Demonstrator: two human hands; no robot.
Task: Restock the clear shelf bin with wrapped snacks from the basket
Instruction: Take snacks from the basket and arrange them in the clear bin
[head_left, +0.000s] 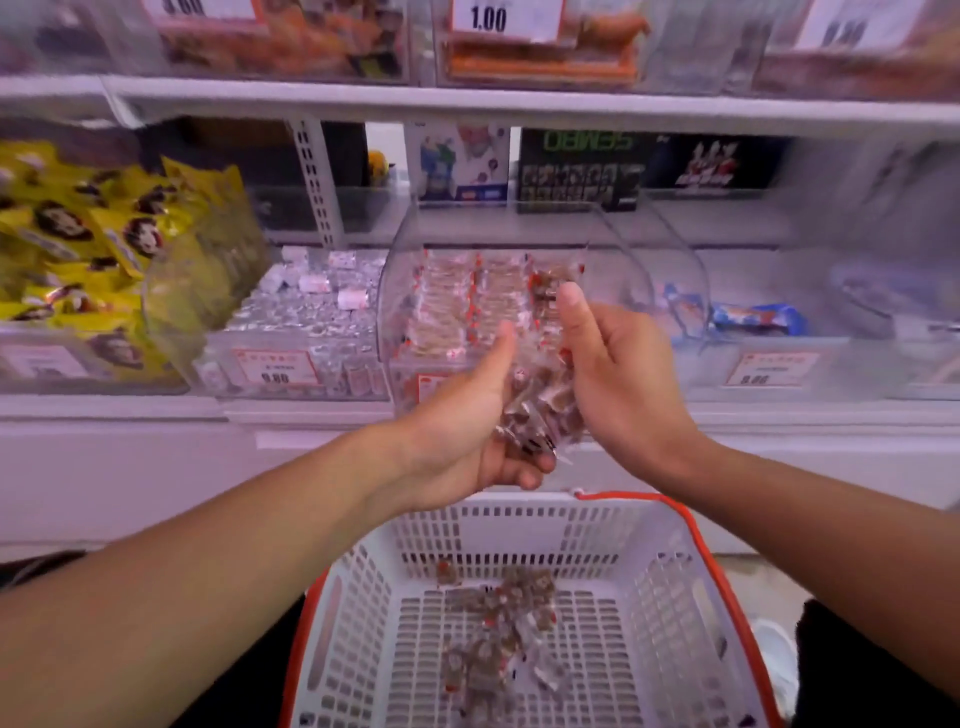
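both hands are raised in front of the shelf, cupped together around one loose bundle of wrapped snacks (540, 400). the left hand (475, 436) grips it from the 8 o'clock side, fingers curled beneath and thumb up; the right hand (618, 374) closes on it from 3 o'clock, thumb upright against the top wrappers. the bundle sits just at the front lip of the clear shelf bin (415, 270), which already holds rows of the same product toward 12 o'clock. the basket (519, 525) stands directly below at 6 o'clock, with a small remainder of snacks (498, 623) on its floor. judged risk: the wrappers are slick and unbound, so any easing of either hand before the bundle clears the bin's front wall would likely shed pieces outside it. a hasty tip could also disturb the neat rows inside. motion blur limits finer detail.
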